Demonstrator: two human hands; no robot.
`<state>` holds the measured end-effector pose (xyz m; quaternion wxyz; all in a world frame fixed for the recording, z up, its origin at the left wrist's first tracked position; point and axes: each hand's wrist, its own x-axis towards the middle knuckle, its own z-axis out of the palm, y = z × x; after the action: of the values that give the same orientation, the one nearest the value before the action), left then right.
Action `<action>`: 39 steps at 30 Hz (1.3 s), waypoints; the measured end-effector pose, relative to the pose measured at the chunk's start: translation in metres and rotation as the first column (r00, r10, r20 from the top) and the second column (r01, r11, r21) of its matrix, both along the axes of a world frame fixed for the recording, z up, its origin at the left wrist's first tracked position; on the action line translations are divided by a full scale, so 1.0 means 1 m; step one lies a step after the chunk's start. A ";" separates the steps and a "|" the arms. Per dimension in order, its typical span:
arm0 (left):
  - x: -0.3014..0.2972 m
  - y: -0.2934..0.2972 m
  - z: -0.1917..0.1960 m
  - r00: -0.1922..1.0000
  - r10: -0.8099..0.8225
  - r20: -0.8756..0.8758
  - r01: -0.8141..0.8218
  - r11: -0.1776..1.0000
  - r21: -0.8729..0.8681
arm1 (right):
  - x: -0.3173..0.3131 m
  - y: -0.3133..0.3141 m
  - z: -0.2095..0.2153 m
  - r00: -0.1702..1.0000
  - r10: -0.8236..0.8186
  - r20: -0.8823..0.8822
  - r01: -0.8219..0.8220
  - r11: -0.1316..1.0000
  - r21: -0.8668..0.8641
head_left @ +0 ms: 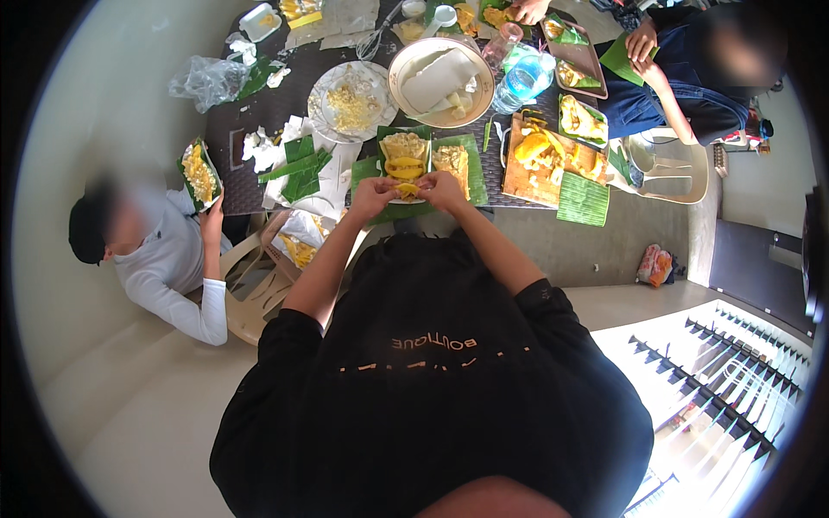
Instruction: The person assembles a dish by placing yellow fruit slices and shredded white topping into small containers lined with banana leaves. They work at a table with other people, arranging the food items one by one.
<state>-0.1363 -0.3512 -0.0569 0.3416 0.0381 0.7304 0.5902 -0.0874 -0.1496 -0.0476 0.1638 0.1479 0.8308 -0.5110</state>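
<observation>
Two hands (372, 199) (444, 192) pinching uneven yellow piece (407, 191), smooth green leaf (364, 171) beneath

1. Smooth, pale cream wall (129, 121) along the left, bent by the lens.
2. Dark brown, woven-textured counter (246, 192) across the upper middle, patched with bright light.
3. Cream plastic chair with a slotted back (250, 315) at left; similar beige plastic chair (701, 173) at right.
4. Plain beige floor (604, 302).
5. Pale wall (764, 198) at far right, above a dark rectangular panel (751, 268).
6. Glaring, slatted window with dark rails (717, 397) at lower right.
</observation>
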 end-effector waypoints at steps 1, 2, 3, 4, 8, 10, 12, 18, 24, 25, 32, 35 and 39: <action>-0.001 0.001 0.005 1.000 0.006 0.017 -0.006 1.000 0.011 | 0.000 -0.001 -0.001 1.000 -0.006 -0.021 0.006 1.000 0.007; -0.001 0.002 0.010 0.999 0.012 0.035 -0.013 1.000 0.022 | 0.001 -0.001 -0.002 0.999 -0.011 -0.041 0.012 1.000 0.014; -0.001 0.002 0.016 0.998 0.019 0.053 -0.021 0.999 0.031 | 0.000 -0.002 -0.001 0.997 -0.019 -0.074 0.021 0.999 0.032; -0.003 0.003 0.018 0.993 0.044 0.112 -0.048 0.998 0.036 | 0.000 -0.003 -0.001 0.994 -0.027 -0.106 0.032 0.998 0.049; -0.008 0.002 0.013 0.963 0.098 0.251 -0.116 0.992 0.056 | 0.001 -0.008 0.002 0.980 -0.080 -0.181 0.087 0.996 0.036; -0.008 0.001 0.011 0.961 0.100 0.257 -0.119 0.991 0.060 | 0.000 -0.011 0.011 0.985 -0.043 -0.170 0.059 0.995 0.086; -0.007 0.003 0.013 0.965 0.092 0.247 -0.109 0.993 0.054 | 0.001 -0.012 0.011 0.970 -0.002 -0.244 0.044 0.985 0.167; -0.009 0.005 0.017 0.955 0.107 0.276 -0.121 0.992 0.032 | 0.003 -0.015 0.015 0.928 0.066 -0.367 0.041 0.960 0.276; -0.009 0.004 0.003 0.989 0.098 0.109 -0.103 0.994 0.036 | 0.003 -0.015 0.008 0.927 0.043 -0.372 0.043 0.975 0.220; -0.008 0.004 0.000 0.994 0.092 0.059 -0.094 0.995 0.035 | 0.003 -0.015 0.007 0.936 0.030 -0.351 0.040 0.981 0.191; -0.006 0.003 -0.019 0.991 0.085 -0.105 -0.092 0.994 -0.064 | 0.002 -0.015 0.000 0.973 -0.131 -0.189 0.126 0.991 -0.042; -0.003 0.004 -0.019 0.982 0.064 -0.177 -0.089 0.986 -0.140 | 0.002 -0.013 -0.014 0.968 -0.181 -0.176 0.172 0.983 -0.062; 0.001 0.010 0.002 0.960 0.020 -0.279 -0.094 0.962 -0.256 | 0.000 -0.013 -0.009 0.969 -0.201 -0.145 0.203 0.979 0.000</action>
<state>-0.1351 -0.3413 -0.0549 0.2221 0.0516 0.8440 0.4854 -0.0876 -0.1627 -0.0571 0.0491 0.1956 0.8248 -0.5282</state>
